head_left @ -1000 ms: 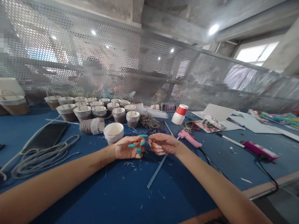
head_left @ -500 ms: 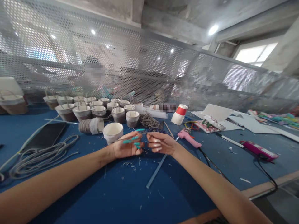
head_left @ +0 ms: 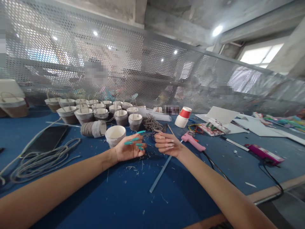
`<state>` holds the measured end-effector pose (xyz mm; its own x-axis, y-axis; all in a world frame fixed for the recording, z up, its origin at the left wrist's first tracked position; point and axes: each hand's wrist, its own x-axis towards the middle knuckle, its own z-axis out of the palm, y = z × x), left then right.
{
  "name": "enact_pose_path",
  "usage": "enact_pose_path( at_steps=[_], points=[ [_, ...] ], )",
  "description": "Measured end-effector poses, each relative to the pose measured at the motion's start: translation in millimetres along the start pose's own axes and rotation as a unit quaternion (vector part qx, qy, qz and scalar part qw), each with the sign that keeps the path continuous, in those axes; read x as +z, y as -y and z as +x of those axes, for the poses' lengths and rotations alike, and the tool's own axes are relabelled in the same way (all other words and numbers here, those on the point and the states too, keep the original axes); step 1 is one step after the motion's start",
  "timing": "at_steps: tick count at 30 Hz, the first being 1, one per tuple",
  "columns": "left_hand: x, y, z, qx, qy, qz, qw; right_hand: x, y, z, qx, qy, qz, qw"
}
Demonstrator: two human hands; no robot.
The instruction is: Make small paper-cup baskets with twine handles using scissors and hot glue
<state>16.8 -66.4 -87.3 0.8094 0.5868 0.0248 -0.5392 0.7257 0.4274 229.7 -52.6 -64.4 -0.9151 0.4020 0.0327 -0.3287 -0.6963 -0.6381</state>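
My left hand (head_left: 130, 147), with long teal nails, is closed with its fingers curled towards the palm. Whatever it may pinch is too small to make out. Just behind it stands a white paper cup (head_left: 115, 136) with a greyish wrap, partly covered by the hand. My right hand (head_left: 168, 143) faces it across a small gap, thumb and bent fingers pressed together; anything between them is too fine to name. Below the hands, thin fibre scraps (head_left: 132, 168) lie on the blue table (head_left: 114, 197). A translucent glue stick (head_left: 160, 174) runs out from under my right hand.
Twine-wrapped cups with handles (head_left: 83, 115) stand in rows at the back left. Coiled grey cord (head_left: 45, 160) and a black phone (head_left: 46, 140) lie left. To the right are a pink glue gun (head_left: 193, 142), stacked paper cups (head_left: 183, 117) and a magenta tool (head_left: 264, 154) with a cable.
My hands have drawn slightly apart, the right one shifting a little to the right. The thin strand seen between the fingertips before no longer shows there.
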Motion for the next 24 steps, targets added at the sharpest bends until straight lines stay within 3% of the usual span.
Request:
enact_pose_path(
  at_steps=[24],
  points=[
    [-5.6,-0.5,2.7,0.019,-0.022,0.065,0.997,-2.5,-6.2,1.5,-0.03,-0.023,-0.024,0.999]
  ],
)
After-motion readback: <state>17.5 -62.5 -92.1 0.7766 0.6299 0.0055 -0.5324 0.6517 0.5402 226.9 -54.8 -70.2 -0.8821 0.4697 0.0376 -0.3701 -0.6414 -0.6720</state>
